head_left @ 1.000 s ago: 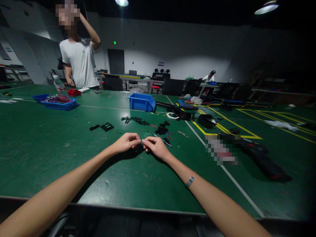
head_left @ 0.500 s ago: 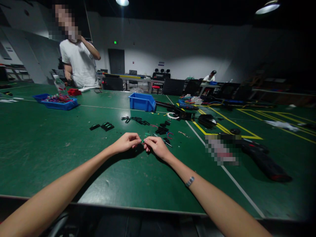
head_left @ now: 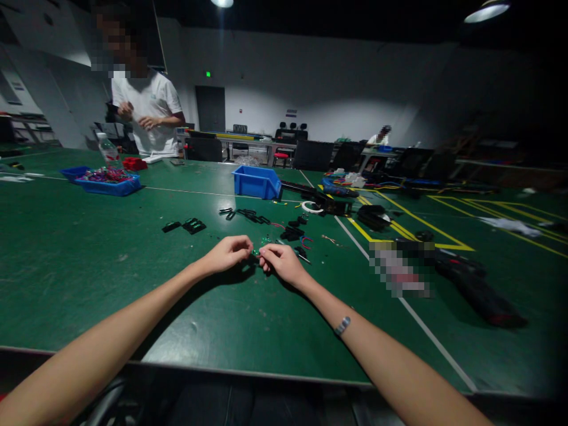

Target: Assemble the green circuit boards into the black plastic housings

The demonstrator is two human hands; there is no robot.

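The piece (head_left: 255,254) between the hands (head_left: 282,264) is too small to identify.

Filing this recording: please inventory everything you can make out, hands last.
Table: one, green, foreground.
Open bin: one, blue, centre.
Filled tray: one, blue, left.
Bottle: one, clear, behind tray.
Unclear item: one, red, beside bottle.
Small frames: several, black, nearer than bin.
Green bits: several, green, table's centre.
Ring: one, white, right of bin.
Handled object: one, black, right.
People: two, white tops, background.
Left hand: one, bare, centre; grip unclear.
Right hand: one, bare, beside left.
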